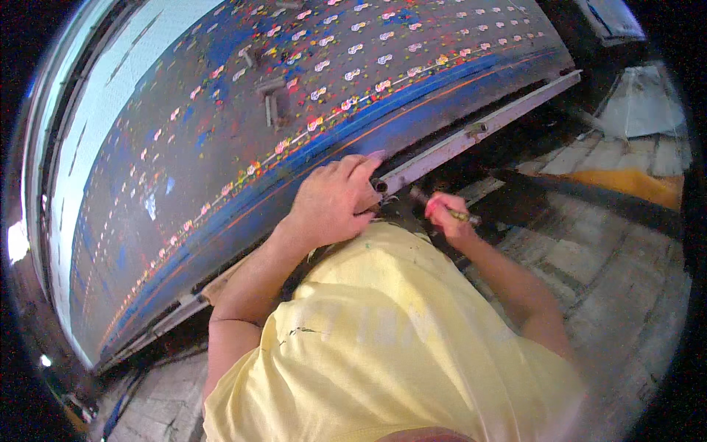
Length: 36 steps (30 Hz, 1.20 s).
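My left hand (pixel 331 195) lies at the near edge of a long dark printing table (pixel 243 132), its fingers curled over the end of a pale metal rail (pixel 434 156). The rail runs along that edge, with a round hole at the end beside my fingertips. To the right, just below the rail, my right hand (pixel 448 215) is closed around a slim tool with a yellowish handle (pixel 462 216). The tool's dark front end points toward the rail end; its exact kind is too blurred to tell. Blue and red stains and rows of small pinkish-white printed marks cover the table.
A grey T-shaped metal piece (pixel 271 102) sits on the table. At the right are a pale translucent sheet (pixel 642 103) and an orange-yellow strip (pixel 626 184) above a brick-paved floor (pixel 589 258). A pale panel (pixel 121 81) borders the table's far left.
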Each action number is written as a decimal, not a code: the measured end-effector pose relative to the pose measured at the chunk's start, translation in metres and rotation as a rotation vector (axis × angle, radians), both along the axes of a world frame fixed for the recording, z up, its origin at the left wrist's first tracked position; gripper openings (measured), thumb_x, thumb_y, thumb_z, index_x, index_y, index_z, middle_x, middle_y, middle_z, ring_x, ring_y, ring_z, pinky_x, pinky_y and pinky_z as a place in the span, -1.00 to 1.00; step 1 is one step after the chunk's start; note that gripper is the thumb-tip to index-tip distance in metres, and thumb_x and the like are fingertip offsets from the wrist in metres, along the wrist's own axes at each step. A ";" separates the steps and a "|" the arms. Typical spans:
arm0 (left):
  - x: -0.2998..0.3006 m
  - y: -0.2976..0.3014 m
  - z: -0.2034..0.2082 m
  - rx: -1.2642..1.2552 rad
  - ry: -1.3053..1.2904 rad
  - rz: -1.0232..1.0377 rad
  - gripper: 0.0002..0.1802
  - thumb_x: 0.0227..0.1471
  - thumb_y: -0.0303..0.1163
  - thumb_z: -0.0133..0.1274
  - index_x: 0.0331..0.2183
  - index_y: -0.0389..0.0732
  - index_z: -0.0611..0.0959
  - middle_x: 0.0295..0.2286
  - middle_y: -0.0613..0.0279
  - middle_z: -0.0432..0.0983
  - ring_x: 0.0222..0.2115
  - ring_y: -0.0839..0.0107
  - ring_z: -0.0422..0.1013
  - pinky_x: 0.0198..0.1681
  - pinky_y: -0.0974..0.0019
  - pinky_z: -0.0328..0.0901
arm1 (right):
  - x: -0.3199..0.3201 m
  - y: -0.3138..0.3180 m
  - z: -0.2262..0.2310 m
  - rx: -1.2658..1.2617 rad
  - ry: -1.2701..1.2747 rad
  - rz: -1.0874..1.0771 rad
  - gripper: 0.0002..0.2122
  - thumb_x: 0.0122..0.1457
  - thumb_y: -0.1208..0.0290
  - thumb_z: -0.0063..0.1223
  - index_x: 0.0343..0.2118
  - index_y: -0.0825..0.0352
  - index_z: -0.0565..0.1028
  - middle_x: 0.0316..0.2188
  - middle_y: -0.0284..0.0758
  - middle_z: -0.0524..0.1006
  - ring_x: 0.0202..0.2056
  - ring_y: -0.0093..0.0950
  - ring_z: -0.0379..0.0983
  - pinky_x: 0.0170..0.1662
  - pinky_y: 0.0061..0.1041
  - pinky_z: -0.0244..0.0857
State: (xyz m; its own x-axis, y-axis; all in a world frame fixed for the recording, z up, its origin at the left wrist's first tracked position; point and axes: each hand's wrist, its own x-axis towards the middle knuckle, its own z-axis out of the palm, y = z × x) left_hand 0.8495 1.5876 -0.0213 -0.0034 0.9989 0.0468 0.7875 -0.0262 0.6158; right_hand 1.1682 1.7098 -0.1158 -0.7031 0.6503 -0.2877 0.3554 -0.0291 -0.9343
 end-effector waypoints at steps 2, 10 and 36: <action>-0.004 -0.022 0.008 -0.179 0.098 0.081 -0.25 -0.11 -0.22 0.47 0.16 -0.11 0.68 -0.05 0.00 0.68 -0.01 -0.09 0.64 0.06 -0.07 0.56 | -0.003 0.007 0.010 -0.164 0.044 -0.214 -0.71 0.56 0.23 0.09 -0.34 0.25 0.55 -0.64 -0.51 0.40 -0.62 -0.66 0.28 -0.54 -0.50 0.12; -0.006 -0.064 -0.001 -0.188 0.100 0.173 -0.28 -0.13 -0.23 0.46 0.13 -0.13 0.71 -0.15 0.02 0.73 -0.13 -0.08 0.68 -0.05 -0.07 0.59 | -0.057 -0.007 0.040 -0.143 0.127 -0.313 -0.78 0.59 0.19 0.11 -0.13 0.25 0.53 -0.53 -0.50 0.44 -0.49 -0.65 0.34 -0.38 -0.51 0.25; -0.007 -0.080 -0.002 -0.108 0.161 0.265 -0.40 -0.11 -0.04 0.57 -0.06 -0.12 0.81 -0.18 0.07 0.65 -0.14 -0.02 0.65 -0.08 -0.01 0.58 | -0.076 -0.027 0.075 0.350 0.194 0.139 -0.77 0.39 0.31 0.28 -0.25 0.39 0.53 -0.40 -0.03 0.61 -0.37 -0.01 0.61 -0.24 -0.12 0.50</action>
